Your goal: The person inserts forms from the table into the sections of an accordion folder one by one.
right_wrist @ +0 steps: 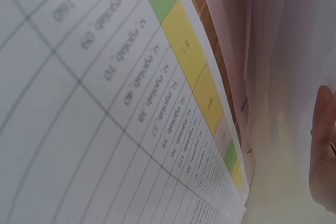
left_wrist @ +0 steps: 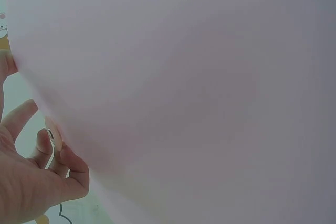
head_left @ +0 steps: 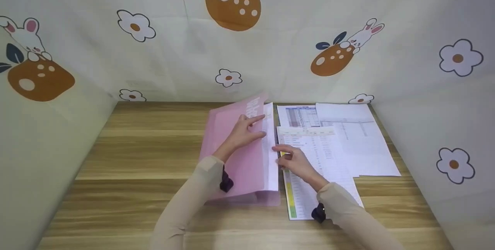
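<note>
A pink translucent folder lies in the middle of the table, its top cover slightly raised along the right side. White paper shows past that cover's edge. My left hand reaches across the cover and holds it near the edge, index finger and thumb spread apart. In the left wrist view, bent fingers meet the edge of the pale pink sheet. My right hand is at the paper's right edge, its bent fingers pinching there. The right wrist view shows only part of that hand.
A printed table with yellow and green cells lies under my right forearm. Behind it are a sheet with a blue-headed table and another white sheet. A patterned curtain encloses the wooden table at the back and sides.
</note>
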Available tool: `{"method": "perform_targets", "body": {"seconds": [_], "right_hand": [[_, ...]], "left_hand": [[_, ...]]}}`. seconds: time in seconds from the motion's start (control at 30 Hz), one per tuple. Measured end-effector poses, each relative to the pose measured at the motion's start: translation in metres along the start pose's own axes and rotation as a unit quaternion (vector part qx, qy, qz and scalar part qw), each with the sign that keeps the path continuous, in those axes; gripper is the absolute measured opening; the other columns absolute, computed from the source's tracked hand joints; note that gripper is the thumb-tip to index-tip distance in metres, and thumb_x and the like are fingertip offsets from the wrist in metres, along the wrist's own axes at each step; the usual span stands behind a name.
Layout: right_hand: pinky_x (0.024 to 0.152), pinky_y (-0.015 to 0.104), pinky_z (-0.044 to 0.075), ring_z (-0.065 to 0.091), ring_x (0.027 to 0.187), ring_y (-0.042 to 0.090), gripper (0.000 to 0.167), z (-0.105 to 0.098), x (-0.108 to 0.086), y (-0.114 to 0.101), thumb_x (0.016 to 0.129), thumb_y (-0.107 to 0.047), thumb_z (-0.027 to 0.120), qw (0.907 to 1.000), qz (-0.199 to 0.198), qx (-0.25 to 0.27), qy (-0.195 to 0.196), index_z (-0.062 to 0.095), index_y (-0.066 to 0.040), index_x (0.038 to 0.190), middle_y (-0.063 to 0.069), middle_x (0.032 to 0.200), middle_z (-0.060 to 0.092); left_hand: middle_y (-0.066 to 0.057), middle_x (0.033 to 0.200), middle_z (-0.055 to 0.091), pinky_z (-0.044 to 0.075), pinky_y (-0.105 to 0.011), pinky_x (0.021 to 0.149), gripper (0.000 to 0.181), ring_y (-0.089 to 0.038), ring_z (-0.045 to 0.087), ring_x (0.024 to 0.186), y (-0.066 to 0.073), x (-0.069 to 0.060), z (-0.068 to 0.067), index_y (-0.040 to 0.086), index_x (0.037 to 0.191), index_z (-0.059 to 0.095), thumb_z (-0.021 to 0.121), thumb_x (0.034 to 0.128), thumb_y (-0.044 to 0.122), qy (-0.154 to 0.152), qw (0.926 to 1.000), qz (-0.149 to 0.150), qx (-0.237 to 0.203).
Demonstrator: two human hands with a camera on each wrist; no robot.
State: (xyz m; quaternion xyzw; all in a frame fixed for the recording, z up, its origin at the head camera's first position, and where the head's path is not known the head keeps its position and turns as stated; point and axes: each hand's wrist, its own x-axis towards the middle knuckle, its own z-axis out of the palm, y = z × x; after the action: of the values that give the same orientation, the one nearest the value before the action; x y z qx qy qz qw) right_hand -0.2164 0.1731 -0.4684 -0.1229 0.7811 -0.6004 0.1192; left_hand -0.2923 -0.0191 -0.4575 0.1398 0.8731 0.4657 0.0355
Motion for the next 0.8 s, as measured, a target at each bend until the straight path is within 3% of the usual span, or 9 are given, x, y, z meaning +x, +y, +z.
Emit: {"method": "perform_targets", "body": {"seconds": [0.2,0.43,0.57,0.67,0.8], "right_hand": [[0.066,0.044,0.045,0.053,0.065,0.018,0.038,0.007,0.004,-0.005,0.077,0.01,0.052,0.9997,-0.014,-0.013,-0.012,0.051,0.011,0.115,0.022,0.119,0.047],[0.052,0.021,0.038,0.044,0.054,0.009,0.039,0.014,0.008,-0.009,0.075,0.009,0.053,0.9986,-0.027,-0.044,-0.012,0.052,0.011,0.114,0.022,0.116,0.048],[0.05,0.023,0.04,0.049,0.056,0.017,0.039,0.017,0.009,-0.011,0.075,0.008,0.055,0.9978,-0.025,-0.059,-0.014,0.053,0.009,0.114,0.02,0.113,0.051],[0.05,0.027,0.041,0.052,0.059,0.025,0.041,0.019,0.008,-0.011,0.076,0.007,0.055,0.9974,-0.016,-0.067,-0.02,0.052,0.008,0.116,0.021,0.098,0.056],[0.047,0.025,0.038,0.047,0.052,0.018,0.045,0.022,0.007,-0.01,0.075,0.007,0.054,0.9969,-0.008,-0.072,-0.03,0.049,0.008,0.12,0.021,0.08,0.058]], "left_hand": [[-0.006,0.092,0.036,0.033,-0.029,0.065,0.056,-0.019,0.037,0.084,0.001,-0.001,-0.001,0.021,0.126,0.051,0.068,0.0729,0.027,0.002,0.9999,0.011,-0.003],[-0.006,0.091,0.037,0.033,-0.028,0.065,0.056,-0.018,0.037,0.082,0.0,-0.001,0.0,0.02,0.126,0.052,0.069,0.0721,0.026,0.006,0.9998,0.019,-0.001],[-0.007,0.092,0.037,0.033,-0.029,0.065,0.056,-0.019,0.037,0.084,-0.001,-0.001,0.001,0.02,0.125,0.052,0.069,0.0727,0.025,0.005,0.9998,0.021,-0.004],[-0.007,0.092,0.037,0.032,-0.029,0.065,0.055,-0.019,0.037,0.085,0.0,-0.002,0.001,0.021,0.125,0.052,0.069,0.0732,0.024,0.004,0.9998,0.019,-0.007],[-0.007,0.091,0.036,0.032,-0.029,0.064,0.055,-0.019,0.036,0.084,-0.001,-0.001,0.001,0.02,0.125,0.052,0.069,0.0734,0.023,0.004,0.9997,0.023,-0.007]]}}
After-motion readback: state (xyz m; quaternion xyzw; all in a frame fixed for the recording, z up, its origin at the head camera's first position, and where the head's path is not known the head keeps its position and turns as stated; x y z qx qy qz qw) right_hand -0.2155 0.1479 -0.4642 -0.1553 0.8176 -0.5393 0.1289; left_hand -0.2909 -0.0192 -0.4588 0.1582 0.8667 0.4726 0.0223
